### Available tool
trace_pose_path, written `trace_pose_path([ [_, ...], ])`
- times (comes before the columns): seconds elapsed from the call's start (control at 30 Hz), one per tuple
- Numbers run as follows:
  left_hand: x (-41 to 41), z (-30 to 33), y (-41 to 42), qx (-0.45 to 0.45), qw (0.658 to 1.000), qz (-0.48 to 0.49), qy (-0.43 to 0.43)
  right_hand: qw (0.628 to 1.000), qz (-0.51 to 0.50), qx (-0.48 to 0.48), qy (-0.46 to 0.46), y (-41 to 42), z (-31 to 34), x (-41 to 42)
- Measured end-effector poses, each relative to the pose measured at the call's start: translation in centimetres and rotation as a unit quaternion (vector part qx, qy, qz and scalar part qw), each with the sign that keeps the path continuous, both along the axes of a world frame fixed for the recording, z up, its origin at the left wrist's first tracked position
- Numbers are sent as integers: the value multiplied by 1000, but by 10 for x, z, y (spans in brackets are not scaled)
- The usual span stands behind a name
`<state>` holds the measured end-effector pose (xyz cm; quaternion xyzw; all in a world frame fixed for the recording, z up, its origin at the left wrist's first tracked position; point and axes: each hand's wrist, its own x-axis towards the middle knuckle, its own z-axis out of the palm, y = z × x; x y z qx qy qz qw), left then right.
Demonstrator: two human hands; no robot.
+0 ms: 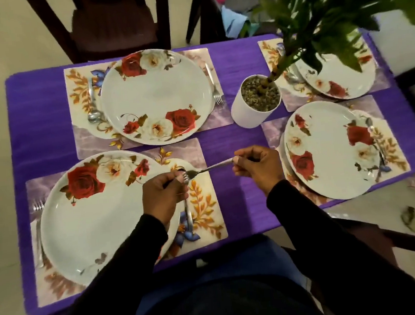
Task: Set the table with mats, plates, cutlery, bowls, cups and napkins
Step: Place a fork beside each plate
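Note:
Four floral placemats lie on the purple tablecloth (227,135), each with a white rose-patterned plate. The near-left plate (102,224) sits on its mat (206,207). My left hand (163,197) hovers over this plate's right rim and grips a fork (188,215) whose handle points toward me over the mat. My right hand (256,169) pinches the handle of a second piece of cutlery (212,167); its head reaches the left hand's fingers. Another fork (38,206) lies left of this plate. The near-right plate (329,151) has cutlery (379,152) at its right side.
The far-left plate (156,96) has a spoon (94,112) on its left and a fork (214,85) on its right. A white pot (250,113) with a leafy plant stands mid-table and partly hides the far-right plate (340,80). Dark chairs (112,25) surround the table.

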<state>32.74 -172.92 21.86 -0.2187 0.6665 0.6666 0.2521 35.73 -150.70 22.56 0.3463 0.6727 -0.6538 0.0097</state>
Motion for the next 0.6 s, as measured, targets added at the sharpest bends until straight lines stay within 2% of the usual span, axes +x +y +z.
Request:
trace_pose_path([
  [0.2, -5, 2, 63, -2, 999, 38, 27, 999, -2, -27, -35, 54, -3, 36],
  [0.37, -11, 1, 136, -9, 999, -6, 47, 996, 20, -63, -62, 105, -18, 69],
  [0.47, -8, -7, 184, -28, 998, -37, 38, 991, 97, -7, -95, 130, -31, 97],
  [0.6, -4, -29, 231, -48, 995, -87, 21, 957, 224, 135, -127, 145, -43, 119],
])
